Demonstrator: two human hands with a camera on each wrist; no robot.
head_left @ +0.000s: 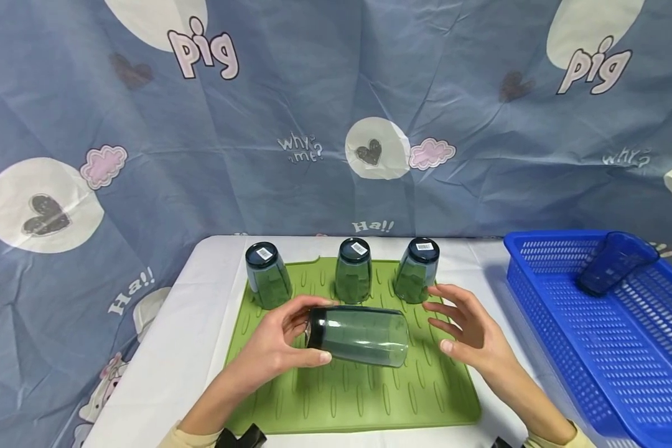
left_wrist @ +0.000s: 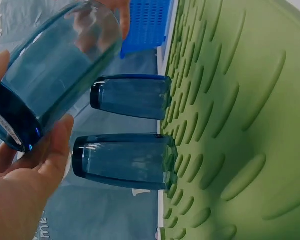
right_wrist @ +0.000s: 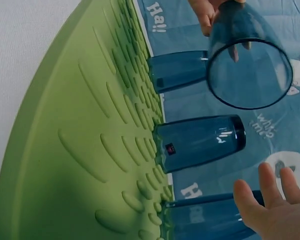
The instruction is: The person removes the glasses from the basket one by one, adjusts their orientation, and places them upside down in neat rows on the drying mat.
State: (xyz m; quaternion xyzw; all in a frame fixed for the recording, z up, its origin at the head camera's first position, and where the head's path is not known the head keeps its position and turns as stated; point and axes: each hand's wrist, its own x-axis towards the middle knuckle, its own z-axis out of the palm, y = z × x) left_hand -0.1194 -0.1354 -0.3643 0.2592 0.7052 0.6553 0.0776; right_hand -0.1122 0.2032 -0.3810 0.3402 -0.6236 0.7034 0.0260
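A clear blue-tinted drinking glass (head_left: 364,336) lies sideways in the air above a green ridged mat (head_left: 347,398). My left hand (head_left: 277,339) grips it near its thick base, thumb on the near side and fingers on the far side. The glass's mouth points right, toward my right hand (head_left: 473,333). That hand is apart from it, fingers spread and slightly bent, holding nothing. Behind, upside down along the mat's far edge, stand a left glass (head_left: 269,277), a middle glass (head_left: 354,270) and a right glass (head_left: 417,270), with labels on their bases.
A blue plastic basket (head_left: 560,336) stands on the right, with one blue glass (head_left: 613,264) leaning inside it. White cloth (head_left: 173,348) covers the table. A printed blue curtain (head_left: 291,112) hangs behind the table's back edge.
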